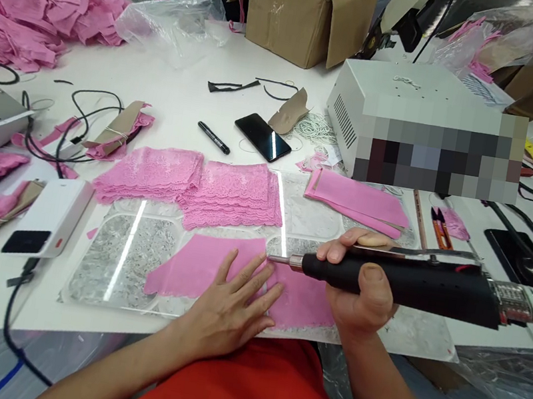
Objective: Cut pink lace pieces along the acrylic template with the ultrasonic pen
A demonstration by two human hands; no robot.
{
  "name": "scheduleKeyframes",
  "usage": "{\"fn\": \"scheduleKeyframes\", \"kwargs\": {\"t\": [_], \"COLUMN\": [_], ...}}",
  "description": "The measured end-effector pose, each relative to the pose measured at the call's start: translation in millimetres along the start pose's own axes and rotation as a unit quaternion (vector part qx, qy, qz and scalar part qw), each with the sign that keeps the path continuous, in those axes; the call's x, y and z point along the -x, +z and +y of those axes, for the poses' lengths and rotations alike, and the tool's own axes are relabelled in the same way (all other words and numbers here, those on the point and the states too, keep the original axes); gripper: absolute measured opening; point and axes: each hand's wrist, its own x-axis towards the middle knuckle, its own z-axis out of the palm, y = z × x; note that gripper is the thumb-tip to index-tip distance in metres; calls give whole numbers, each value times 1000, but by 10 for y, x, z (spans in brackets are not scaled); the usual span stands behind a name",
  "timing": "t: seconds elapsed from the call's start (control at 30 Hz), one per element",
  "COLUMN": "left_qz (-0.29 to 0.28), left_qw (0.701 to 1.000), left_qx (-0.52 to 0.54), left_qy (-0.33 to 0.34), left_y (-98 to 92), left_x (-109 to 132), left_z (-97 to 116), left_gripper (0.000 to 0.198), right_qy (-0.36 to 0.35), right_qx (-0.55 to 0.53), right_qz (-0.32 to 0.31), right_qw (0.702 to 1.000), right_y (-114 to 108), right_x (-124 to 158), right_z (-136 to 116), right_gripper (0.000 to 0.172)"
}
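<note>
With fingers spread, my left hand (pixel 238 299) lies flat on a pink fabric piece (pixel 206 261), pressing it against the grey marbled board (pixel 99 261). A second pink piece (pixel 304 300) adjoins it on the right, and my fingertips reach across where they meet. My right hand (pixel 363 292) is wrapped round a black handheld tool (pixel 415 284) with a slim metal tip. The tip points left and is at the upper edge of the fabric, close to my left fingertips; I cannot tell if it touches. Behind lie two stacks of pink lace pieces (pixel 149 171) (pixel 237 195).
Pink strips (pixel 357 200) and orange-handled thread snips (pixel 441 228) lie on the right. Further back are a phone (pixel 262 137), a marker (pixel 213 137) and a grey vented machine (pixel 348 115). A white power bank (pixel 53 220) with a cable stands left. A cardboard box (pixel 285 20) sits behind.
</note>
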Motion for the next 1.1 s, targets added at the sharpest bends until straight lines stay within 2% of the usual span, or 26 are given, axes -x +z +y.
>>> {"fn": "scheduleKeyframes", "kwargs": {"t": [0.2, 0.4, 0.53, 0.67, 0.77, 0.87, 0.97, 1.1], "left_qz": [-9, -11, -8, 16, 25, 32, 45, 60], "left_qw": [1000, 1000, 1000, 1000, 999, 998, 997, 997], "left_qx": [-9, -7, 1, 17, 27, 36, 45, 39], "left_qy": [-1, -2, -4, -11, -14, -27, -38, -39], "left_y": [-4, -6, -7, 3, 5, 7, 22, 51], "left_x": [8, 9, 2, 6, 2, -24, -62, -103], "left_z": [-2, -5, -12, -18, -15, -1, 16, 31], "left_gripper": [40, 40, 39, 38, 37, 37, 37, 35], "right_qy": [2, -15, -15, -44, -75, -77, -86, -106], "right_qx": [12, -2, -1, 10, 46, 88, 101, 95], "right_qz": [-1, -29, -28, 42, 112, 161, 191, 206], "right_qw": [1000, 999, 1000, 998, 990, 980, 973, 968], "right_y": [9, 7, 14, -72, -258, -482, -639, -700], "right_x": [-7, 1, 0, -88, -171, -198, -178, -162], "right_z": [4, 19, 26, -83, -238, -371, -434, -428], "right_gripper": [19, 10, 11, 13, 13, 14, 15, 14]}}
